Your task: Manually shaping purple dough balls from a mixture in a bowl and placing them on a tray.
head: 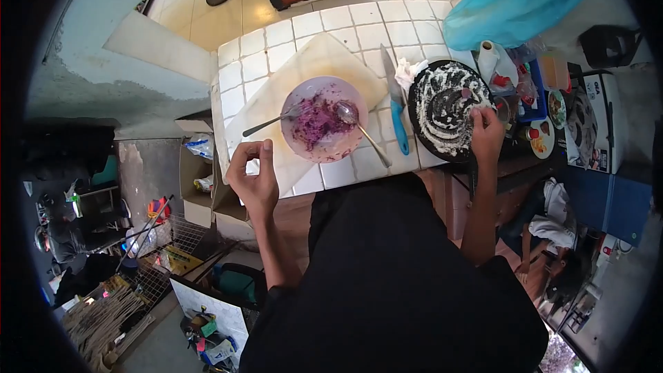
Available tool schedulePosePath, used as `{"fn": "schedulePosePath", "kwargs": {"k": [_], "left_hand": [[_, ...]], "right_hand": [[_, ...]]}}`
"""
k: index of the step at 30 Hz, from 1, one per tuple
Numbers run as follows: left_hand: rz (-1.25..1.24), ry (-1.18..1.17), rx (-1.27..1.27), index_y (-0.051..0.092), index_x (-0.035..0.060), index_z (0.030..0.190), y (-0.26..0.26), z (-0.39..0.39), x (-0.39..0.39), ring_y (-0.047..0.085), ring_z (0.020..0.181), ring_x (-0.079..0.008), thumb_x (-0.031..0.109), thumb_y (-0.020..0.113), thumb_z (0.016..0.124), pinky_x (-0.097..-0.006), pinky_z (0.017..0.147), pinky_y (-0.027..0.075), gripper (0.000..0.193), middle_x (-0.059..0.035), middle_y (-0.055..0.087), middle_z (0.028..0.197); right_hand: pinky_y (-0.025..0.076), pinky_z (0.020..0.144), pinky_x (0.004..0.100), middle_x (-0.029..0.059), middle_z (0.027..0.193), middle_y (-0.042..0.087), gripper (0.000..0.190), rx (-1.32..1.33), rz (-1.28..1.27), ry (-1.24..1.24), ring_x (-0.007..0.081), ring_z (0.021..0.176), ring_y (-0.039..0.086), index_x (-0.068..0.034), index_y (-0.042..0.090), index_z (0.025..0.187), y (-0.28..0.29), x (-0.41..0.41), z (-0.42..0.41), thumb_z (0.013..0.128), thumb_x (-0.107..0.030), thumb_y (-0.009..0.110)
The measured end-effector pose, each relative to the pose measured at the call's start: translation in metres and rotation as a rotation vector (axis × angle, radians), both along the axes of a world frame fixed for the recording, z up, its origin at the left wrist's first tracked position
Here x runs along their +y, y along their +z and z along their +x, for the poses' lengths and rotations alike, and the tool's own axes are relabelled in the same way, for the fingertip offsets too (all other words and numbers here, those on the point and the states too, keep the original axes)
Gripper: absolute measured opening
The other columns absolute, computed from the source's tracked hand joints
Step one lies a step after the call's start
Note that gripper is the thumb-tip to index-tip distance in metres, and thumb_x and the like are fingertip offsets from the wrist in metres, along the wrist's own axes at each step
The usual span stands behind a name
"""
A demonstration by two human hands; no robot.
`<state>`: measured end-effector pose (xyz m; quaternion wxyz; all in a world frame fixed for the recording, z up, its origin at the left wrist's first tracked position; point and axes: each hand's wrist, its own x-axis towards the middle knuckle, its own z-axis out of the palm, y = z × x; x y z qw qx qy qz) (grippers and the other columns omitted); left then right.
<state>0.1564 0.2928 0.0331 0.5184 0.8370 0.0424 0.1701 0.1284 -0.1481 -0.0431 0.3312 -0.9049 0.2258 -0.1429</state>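
Note:
A pale bowl (355,88) holds purple mash (322,123), with a fork (264,125) and a metal spoon (374,146) resting in it. At the bowl's lower left, my left hand (254,173) is raised with thumb and forefinger apart and nothing visible between them. My right hand (487,132) is over the right edge of a round black pan (448,109) dusted with white powder. Its thumb and fingertips are close together; whether they pinch anything is unclear. One small purple ball (466,93) lies in the pan, just above these fingertips.
A knife (398,109) with a blue handle lies between bowl and pan, near crumpled white tissue (409,71). Beneath the bowl is a pale sheet (259,114) on the tiled counter (308,26). A blue tray (538,90) and a plate of food (539,140) stand right; a person (549,233) sits lower right.

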Motion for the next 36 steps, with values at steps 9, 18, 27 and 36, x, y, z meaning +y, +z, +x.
{"fn": "schedulePosePath", "kwargs": {"k": [9,18,27,36], "left_hand": [[-0.038,0.068,0.074,0.063,-0.0044,0.077,-0.046,0.008,0.03,0.05,0.061,-0.0084,0.016,0.072,0.095,-0.0272,0.06,0.042,0.028,-0.0038,0.059,0.064],[-0.077,0.053,0.3,0.063,-0.0017,0.078,-0.08,0.001,0.028,0.045,0.061,-0.0037,0.022,0.069,0.098,-0.0234,0.055,0.036,0.032,0.0022,0.053,0.063],[-0.145,0.023,0.362,0.067,-0.0046,0.085,-0.093,-0.002,0.018,0.056,0.064,-0.0081,0.018,0.069,0.096,-0.0266,0.062,0.046,0.025,-0.0062,0.065,0.068],[-0.289,0.006,0.417,0.067,-0.0044,0.088,-0.109,-0.001,0.021,0.058,0.065,-0.0087,0.02,0.068,0.096,-0.0256,0.062,0.046,0.025,-0.0039,0.065,0.071]], "right_hand": [[0.053,0.075,0.0348,0.012,0.092,0.07,0.015,-0.064,0.137,0.516,0.0257,0.085,0.067,-0.002,0.073,0.102,0.043,0.142,0.046,0.089,-0.01,0.071],[0.052,0.092,0.0451,0.0147,0.114,0.063,0.044,0.13,-0.167,0.866,0.0338,0.11,0.061,-0.002,0.063,0.125,0.009,0.233,0.073,0.084,-0.016,0.073],[0.05,0.093,0.0438,0.0181,0.109,0.065,0.047,0.055,-0.208,0.965,0.036,0.104,0.063,0.0,0.062,0.127,-0.002,0.231,0.074,0.082,-0.012,0.073],[0.057,0.078,0.042,0.0131,0.094,0.064,0.018,0.136,-0.499,0.938,0.0287,0.088,0.069,-0.003,0.068,0.098,-0.023,0.254,0.074,0.081,-0.006,0.062]]}}
